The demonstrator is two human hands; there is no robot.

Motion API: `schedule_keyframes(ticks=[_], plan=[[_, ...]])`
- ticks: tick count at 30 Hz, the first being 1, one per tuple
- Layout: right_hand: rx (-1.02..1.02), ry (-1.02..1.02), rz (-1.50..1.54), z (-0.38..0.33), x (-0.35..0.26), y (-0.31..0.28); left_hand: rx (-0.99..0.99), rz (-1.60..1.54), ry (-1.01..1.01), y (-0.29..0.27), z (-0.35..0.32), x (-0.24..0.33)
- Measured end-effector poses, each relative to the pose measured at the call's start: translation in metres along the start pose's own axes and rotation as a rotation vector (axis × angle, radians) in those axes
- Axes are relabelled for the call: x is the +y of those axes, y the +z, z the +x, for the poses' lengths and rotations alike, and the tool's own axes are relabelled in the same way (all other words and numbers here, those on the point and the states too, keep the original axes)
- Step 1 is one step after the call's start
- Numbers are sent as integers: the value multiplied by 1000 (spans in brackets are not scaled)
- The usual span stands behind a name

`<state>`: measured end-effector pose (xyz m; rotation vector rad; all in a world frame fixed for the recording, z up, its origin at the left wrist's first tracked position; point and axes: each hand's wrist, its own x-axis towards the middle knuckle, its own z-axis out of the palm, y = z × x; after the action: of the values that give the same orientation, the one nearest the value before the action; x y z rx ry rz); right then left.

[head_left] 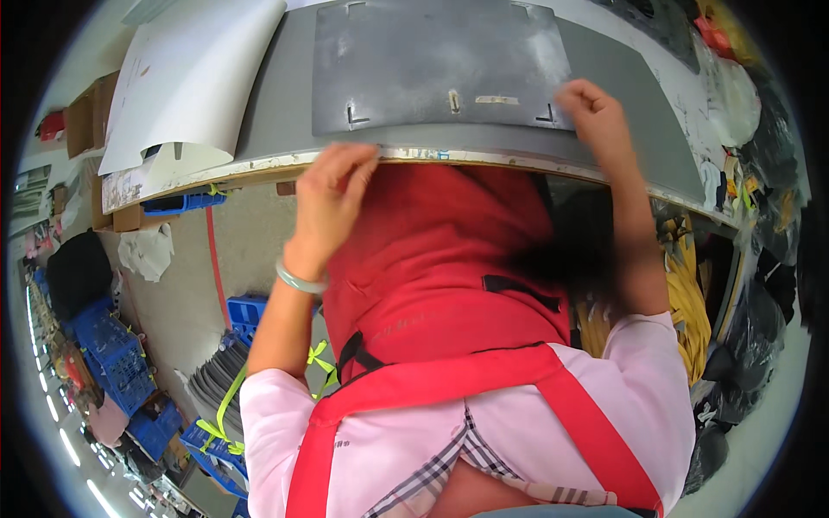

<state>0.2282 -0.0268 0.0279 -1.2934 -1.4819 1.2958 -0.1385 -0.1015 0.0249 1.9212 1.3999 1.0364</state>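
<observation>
A dark grey rectangular board lies on a larger grey sheet on the table. The board has L-shaped slots at its corners and a beige tape strip near its front edge. My left hand is at the table's front edge, left of the middle, with thumb and fingertips pinched together. Whatever may be between them is too small to make out. Beside the board's front right corner is my right hand, its fingers curled in and slightly blurred. Its fingertips hide anything they may hold.
A large white sheet with a curled edge covers the table's left end. Clear plastic bags crowd the right end. Blue crates and stacked dark sheets stand on the floor at left. Yellow material lies under the table at right.
</observation>
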Motion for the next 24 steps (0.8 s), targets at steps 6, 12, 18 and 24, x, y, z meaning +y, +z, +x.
schedule_keyframes(ticks=[6,12,18,24], plan=[[60,-86,-636,-29,-4,26,-75,244,195,-4,31,0],[37,-446,-977,-34,4,82,-186,327,396,45,41,14],[14,-369,-769,-25,10,77,-245,279,369,51,57,1],[-241,-65,-419,3,-3,61,-372,113,162,44,76,1]])
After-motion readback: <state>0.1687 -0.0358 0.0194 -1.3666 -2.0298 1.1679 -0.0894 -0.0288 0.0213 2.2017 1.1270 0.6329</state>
